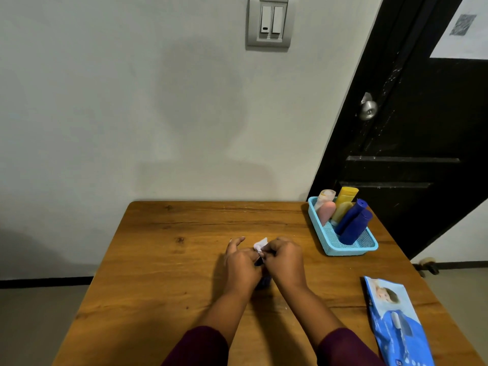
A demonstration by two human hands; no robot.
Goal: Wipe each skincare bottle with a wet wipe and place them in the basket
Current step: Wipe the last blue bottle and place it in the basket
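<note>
My left hand (241, 262) and my right hand (284, 260) meet over the middle of the wooden table (163, 260). Between them is a small dark blue bottle (262, 282), mostly hidden by the palms. My left hand holds the bottle, its index finger sticking out. My right hand pinches a crumpled white wet wipe (260, 244) against the bottle's top. A light blue basket (340, 249) stands at the table's far right corner and holds several bottles: two dark blue (353, 223), a yellow one (346, 196), a pink one (326, 212) and a pale one.
A blue wet wipe pack (396, 323) lies flat near the table's right front edge. Behind the table is a grey wall with a light switch (269, 22). A black door with a metal knob (368, 108) stands at the right.
</note>
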